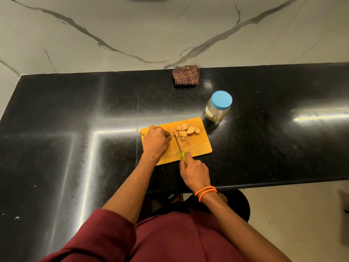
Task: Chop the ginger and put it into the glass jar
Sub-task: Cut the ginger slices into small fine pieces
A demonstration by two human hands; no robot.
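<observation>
A wooden cutting board [196,146] lies on the black counter. Several pale ginger slices [187,130] are piled at its far side. My left hand [155,141] is curled over the board's left part, its fingertips pinching a small ginger piece that is mostly hidden beneath them. My right hand [194,171] grips the green handle of a knife [178,143], whose blade lies on the board just right of my left fingertips. The glass jar [217,108] stands behind the board's right corner with its blue lid on.
A folded brown checked cloth [186,75] lies at the counter's back edge against the marble wall. The counter's front edge runs right below my right wrist, with a dark round stool [239,203] and pale floor beyond it.
</observation>
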